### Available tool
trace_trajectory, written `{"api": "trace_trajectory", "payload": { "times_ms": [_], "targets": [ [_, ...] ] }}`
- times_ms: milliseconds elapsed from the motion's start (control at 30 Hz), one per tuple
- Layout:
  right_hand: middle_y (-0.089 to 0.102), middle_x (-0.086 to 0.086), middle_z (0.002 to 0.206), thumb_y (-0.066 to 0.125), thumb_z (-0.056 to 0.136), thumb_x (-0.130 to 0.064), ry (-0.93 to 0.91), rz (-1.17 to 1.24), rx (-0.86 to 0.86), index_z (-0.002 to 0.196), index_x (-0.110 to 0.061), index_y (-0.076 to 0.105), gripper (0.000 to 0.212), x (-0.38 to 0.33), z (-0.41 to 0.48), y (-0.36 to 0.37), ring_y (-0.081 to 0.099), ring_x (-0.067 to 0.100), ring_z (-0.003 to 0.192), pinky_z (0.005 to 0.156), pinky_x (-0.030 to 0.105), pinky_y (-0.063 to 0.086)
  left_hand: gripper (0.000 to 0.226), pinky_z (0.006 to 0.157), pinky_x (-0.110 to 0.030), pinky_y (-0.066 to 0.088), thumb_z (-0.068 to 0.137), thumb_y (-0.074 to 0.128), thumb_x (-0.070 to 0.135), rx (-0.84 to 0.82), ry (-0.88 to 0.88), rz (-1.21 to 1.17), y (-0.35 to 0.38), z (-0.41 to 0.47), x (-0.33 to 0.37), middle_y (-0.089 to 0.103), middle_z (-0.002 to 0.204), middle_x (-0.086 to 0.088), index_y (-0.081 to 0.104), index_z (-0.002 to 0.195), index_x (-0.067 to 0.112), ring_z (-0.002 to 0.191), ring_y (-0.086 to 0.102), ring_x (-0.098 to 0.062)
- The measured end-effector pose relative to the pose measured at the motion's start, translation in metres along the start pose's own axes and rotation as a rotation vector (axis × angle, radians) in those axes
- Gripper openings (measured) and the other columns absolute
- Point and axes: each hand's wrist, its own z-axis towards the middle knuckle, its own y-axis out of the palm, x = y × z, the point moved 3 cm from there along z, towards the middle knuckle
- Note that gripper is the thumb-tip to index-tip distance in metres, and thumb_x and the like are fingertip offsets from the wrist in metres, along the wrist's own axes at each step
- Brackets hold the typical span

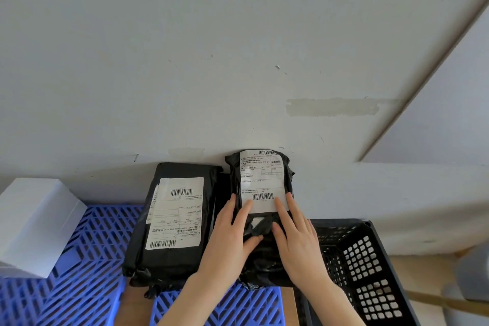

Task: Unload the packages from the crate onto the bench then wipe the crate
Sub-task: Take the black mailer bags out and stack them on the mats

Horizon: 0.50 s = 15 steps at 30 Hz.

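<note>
The left hand (230, 238) and right hand (297, 243) lie flat, fingers straight and slightly spread, on a black mailer package (262, 174) just left of the black crate (370, 259). A second black package (172, 219) lies further left of the crate on the blue lattice counter (87, 259).

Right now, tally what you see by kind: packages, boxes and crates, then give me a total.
Black packages: 2
White box: 1
Black crate: 1
Total: 4
</note>
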Motion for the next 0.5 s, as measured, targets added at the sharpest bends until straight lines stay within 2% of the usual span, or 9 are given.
{"api": "trace_trajectory", "payload": {
  "times_ms": [100, 167, 333, 400, 500],
  "targets": [
    [-0.008, -0.021, 0.157, 0.022, 0.097, -0.052, 0.015, 0.079, 0.01, 0.147, -0.046, 0.008, 0.052, 0.0, -0.003, -0.007, 0.019, 0.008, 0.143, 0.116, 0.033, 0.025, 0.075, 0.112, -0.014, 0.002, 0.092, 0.058, 0.048, 0.037, 0.006, -0.021, -0.006, -0.004, 0.0, -0.002, 0.163, 0.005, 0.017, 0.154, 0.034, 0.15, 0.001, -0.009],
    [-0.008, -0.026, 0.156, 0.034, 0.099, -0.042, 0.037, 0.146, 0.057, 0.147, -0.048, 0.012, 0.053, -0.002, -0.009, -0.016, 0.023, 0.01, 0.142, 0.113, 0.036, 0.031, 0.078, 0.112, -0.013, 0.005, 0.09, 0.062, 0.047, 0.086, 0.012, -0.035, -0.015, -0.01, 0.003, 0.002, 0.163, 0.009, 0.019, 0.153, 0.036, 0.149, 0.005, -0.007],
    [-0.007, -0.028, 0.155, 0.038, 0.099, -0.039, 0.011, 0.152, 0.157, 0.147, -0.043, 0.021, 0.052, -0.021, -0.04, -0.037, 0.024, 0.011, 0.142, 0.11, 0.04, 0.036, 0.079, 0.11, -0.014, 0.012, 0.087, 0.064, 0.049, 0.178, 0.027, -0.027, -0.039, -0.041, 0.014, 0.013, 0.161, 0.015, 0.02, 0.152, 0.038, 0.148, 0.013, -0.004],
    [-0.008, -0.029, 0.155, 0.038, 0.098, -0.039, 0.005, 0.18, 0.184, 0.147, -0.044, 0.023, 0.051, -0.034, -0.06, -0.047, 0.021, 0.007, 0.142, 0.106, 0.035, 0.041, 0.075, 0.108, -0.013, 0.023, 0.088, 0.061, 0.051, 0.207, 0.038, -0.022, -0.052, -0.064, 0.022, 0.025, 0.156, 0.016, 0.024, 0.151, 0.038, 0.142, 0.026, -0.003],
    [0.001, -0.033, 0.152, 0.042, 0.098, -0.035, 0.011, 0.301, 0.236, 0.141, -0.044, 0.034, 0.045, -0.058, -0.103, -0.058, 0.018, -0.009, 0.138, 0.1, 0.021, 0.039, 0.063, 0.093, -0.013, 0.044, 0.089, 0.058, 0.052, 0.259, -0.005, -0.083, -0.074, -0.112, 0.03, 0.049, 0.129, 0.027, 0.034, 0.146, 0.04, 0.118, 0.048, 0.007]
  ]
}}
